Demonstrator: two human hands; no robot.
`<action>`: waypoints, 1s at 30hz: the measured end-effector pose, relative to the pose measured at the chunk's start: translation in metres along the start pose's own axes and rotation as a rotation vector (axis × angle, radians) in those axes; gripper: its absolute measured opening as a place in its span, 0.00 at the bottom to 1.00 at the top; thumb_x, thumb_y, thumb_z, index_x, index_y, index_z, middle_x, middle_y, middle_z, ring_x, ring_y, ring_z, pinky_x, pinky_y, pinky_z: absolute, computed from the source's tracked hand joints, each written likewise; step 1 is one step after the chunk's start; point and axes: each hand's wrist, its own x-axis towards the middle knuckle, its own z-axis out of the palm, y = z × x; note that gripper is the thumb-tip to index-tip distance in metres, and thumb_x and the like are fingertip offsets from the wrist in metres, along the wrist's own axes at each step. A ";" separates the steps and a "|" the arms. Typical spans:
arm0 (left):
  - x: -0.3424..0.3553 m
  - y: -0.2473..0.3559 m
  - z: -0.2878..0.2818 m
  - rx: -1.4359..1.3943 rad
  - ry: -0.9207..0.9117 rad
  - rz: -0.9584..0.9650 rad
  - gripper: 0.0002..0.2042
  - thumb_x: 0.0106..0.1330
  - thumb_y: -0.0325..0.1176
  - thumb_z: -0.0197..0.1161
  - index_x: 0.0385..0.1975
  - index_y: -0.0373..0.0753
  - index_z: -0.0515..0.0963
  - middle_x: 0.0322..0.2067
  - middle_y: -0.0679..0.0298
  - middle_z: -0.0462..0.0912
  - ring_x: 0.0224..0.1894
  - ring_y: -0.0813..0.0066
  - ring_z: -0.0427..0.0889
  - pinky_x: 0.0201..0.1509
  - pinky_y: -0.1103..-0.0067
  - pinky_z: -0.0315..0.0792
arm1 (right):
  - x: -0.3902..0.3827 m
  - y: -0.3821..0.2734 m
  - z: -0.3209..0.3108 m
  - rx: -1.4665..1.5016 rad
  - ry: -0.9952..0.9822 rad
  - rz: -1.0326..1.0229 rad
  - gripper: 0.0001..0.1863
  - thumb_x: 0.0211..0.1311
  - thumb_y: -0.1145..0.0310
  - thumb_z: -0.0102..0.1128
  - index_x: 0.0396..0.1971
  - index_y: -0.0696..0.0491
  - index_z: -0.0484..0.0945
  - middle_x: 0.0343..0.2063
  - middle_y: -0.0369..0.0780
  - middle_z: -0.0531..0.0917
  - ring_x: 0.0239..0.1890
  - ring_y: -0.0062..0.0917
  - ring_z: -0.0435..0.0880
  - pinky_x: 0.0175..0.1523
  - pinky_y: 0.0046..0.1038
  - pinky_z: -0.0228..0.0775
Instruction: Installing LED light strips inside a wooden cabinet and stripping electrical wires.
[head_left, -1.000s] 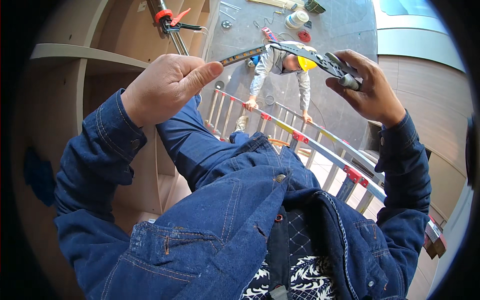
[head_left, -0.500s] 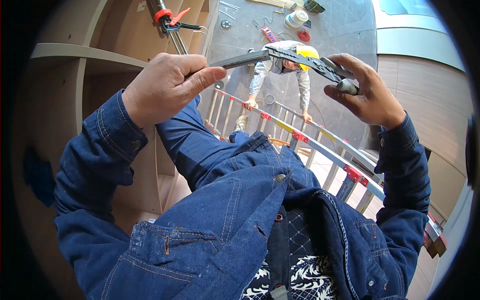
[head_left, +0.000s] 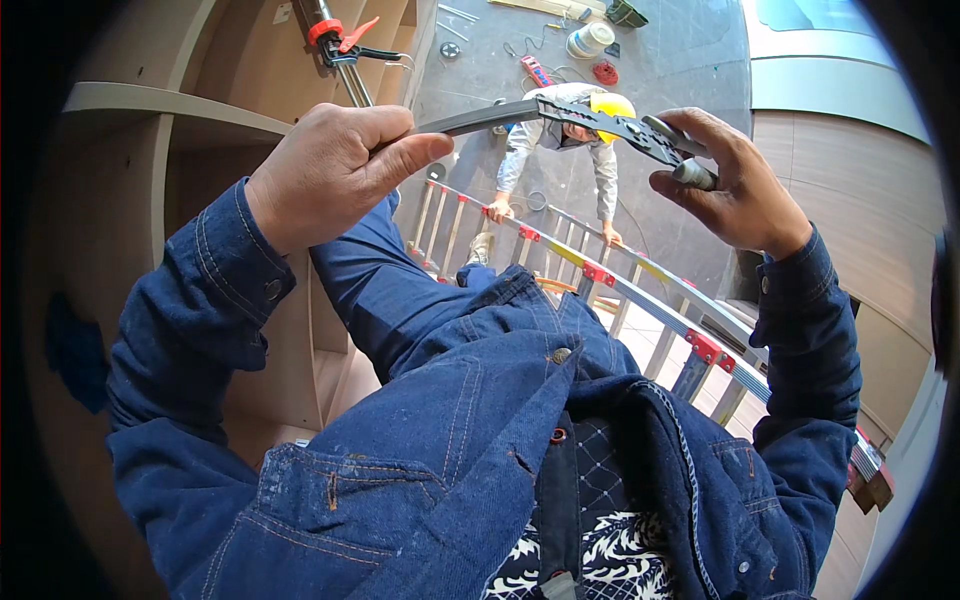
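Up in front of me, my left hand [head_left: 330,175] pinches a dark grey flat cable [head_left: 490,117] between thumb and fingers. Its free end runs right, into the tip of black wire strippers [head_left: 640,138]. Around the grey handles of that tool my right hand [head_left: 738,185] is closed, thumb on one handle and fingers on the other. The tool's jaws touch the cable end; how deep the cable sits in them I cannot make out.
Below, a person in a yellow helmet [head_left: 612,106] grips an aluminium ladder [head_left: 640,283] with red joints. Open wooden shelving [head_left: 150,220] stands at my left, with a red-and-black caulking gun [head_left: 345,50]. On the floor are a white bucket [head_left: 590,40] and a red power strip [head_left: 537,71].
The strippers' head has turned slightly against the cable end, and the cable now bows a little more. Both hands stay nearly in place with their holds unchanged.
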 end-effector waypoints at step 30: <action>-0.001 0.000 0.001 0.023 -0.006 0.009 0.21 0.75 0.48 0.61 0.24 0.38 0.79 0.14 0.64 0.73 0.13 0.76 0.66 0.16 0.79 0.59 | 0.003 0.007 -0.002 -0.070 0.027 -0.094 0.27 0.63 0.62 0.74 0.58 0.57 0.75 0.49 0.52 0.84 0.43 0.40 0.87 0.44 0.31 0.83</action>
